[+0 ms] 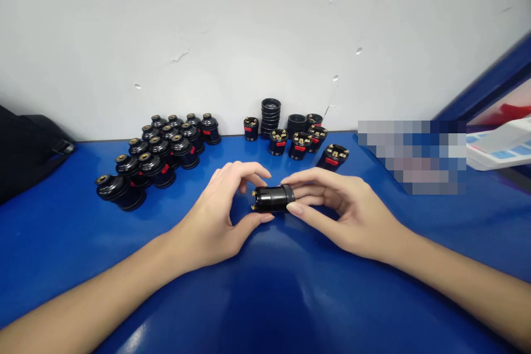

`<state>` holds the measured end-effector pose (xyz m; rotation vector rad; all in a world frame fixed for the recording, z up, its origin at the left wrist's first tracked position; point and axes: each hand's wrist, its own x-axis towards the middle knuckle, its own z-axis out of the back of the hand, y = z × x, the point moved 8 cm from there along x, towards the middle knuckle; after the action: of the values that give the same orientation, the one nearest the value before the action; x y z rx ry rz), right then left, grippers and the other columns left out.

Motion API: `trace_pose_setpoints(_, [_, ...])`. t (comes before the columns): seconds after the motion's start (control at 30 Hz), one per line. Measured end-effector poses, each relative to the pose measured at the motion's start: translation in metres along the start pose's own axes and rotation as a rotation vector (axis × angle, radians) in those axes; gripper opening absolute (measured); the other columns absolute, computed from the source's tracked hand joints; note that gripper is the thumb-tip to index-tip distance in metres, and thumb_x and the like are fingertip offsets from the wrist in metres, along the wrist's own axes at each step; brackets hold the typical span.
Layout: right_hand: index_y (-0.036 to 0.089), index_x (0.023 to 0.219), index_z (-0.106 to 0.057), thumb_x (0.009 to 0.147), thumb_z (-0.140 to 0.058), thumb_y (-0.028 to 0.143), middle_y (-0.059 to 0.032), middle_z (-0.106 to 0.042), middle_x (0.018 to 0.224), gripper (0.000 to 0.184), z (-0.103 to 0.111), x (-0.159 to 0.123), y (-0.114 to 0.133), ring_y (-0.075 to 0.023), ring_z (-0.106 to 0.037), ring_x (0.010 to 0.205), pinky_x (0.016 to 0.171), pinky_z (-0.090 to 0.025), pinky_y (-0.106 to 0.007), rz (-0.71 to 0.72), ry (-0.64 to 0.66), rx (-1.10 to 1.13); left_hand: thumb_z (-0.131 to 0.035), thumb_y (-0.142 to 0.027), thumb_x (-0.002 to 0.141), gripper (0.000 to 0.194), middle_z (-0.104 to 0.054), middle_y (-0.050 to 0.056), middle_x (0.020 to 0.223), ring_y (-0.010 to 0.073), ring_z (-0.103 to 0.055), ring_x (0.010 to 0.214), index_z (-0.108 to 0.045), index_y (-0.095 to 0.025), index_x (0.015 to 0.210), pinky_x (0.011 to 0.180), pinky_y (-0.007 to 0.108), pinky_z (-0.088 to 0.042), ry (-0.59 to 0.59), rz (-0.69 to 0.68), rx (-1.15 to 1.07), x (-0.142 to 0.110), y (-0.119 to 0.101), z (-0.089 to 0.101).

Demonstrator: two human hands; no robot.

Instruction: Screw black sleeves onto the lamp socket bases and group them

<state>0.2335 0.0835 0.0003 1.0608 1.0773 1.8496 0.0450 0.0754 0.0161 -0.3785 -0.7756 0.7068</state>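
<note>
A black lamp socket (271, 198) lies on its side between my hands, just above the blue tabletop, with brass terminals at its left end. My right hand (344, 207) grips its right end, where a black ring sits, with the thumb in front and fingers behind. My left hand (226, 207) curves round the left end. Its thumb touches the lower side, a fingertip rests near the upper side, and the index finger arches above. Behind my right hand stand several socket cores (300, 146) with brass contacts and red switches.
Rows of capped black lamp sockets (160, 152) stand at the left. Near the wall are a stack of black threaded rings (271, 116) and another ring (297, 123). A black bag (29, 149) lies far left; a pixelated area and a white tray (501, 144) are at the right.
</note>
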Motion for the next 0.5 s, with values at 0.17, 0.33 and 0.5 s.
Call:
trace_pose_setpoints(0.17, [0.023, 0.119, -0.074, 0.096, -0.084, 0.036, -0.0082, -0.087, 0.109, 0.028, -0.002, 0.001, 0.003, -0.0270, -0.089, 0.091, 0.091, -0.075, -0.040, 0.009, 0.005, 0.001, -0.084, -0.032, 0.096, 0.061, -0.068, 0.007, 0.124, 0.0249, -0.063, 0.108, -0.046, -0.030, 0.143, 0.095, 0.041, -0.050, -0.016, 0.007, 0.051, 0.002, -0.001, 0.000])
trace_pose_setpoints(0.33, [0.024, 0.122, -0.075, 0.096, -0.085, 0.032, -0.0077, -0.087, 0.113, 0.029, -0.004, 0.001, 0.004, -0.0267, -0.088, 0.097, 0.097, -0.074, -0.041, 0.035, 0.015, -0.010, -0.049, -0.038, 0.115, 0.030, -0.073, 0.000, 0.097, 0.0212, -0.067, 0.092, -0.045, -0.028, 0.143, 0.092, 0.043, -0.049, 0.102, 0.214, -0.046, 0.002, 0.011, -0.008])
trace_pose_setpoints(0.5, [0.022, 0.122, -0.074, 0.097, -0.085, 0.032, -0.0073, -0.087, 0.113, 0.029, -0.004, 0.001, 0.005, -0.0240, -0.088, 0.096, 0.095, -0.074, -0.036, 0.036, 0.025, 0.002, -0.068, -0.034, 0.106, 0.042, -0.073, 0.001, 0.101, 0.0210, -0.067, 0.093, -0.046, -0.029, 0.141, 0.093, 0.041, -0.050, 0.047, 0.146, -0.095, 0.003, 0.007, -0.004])
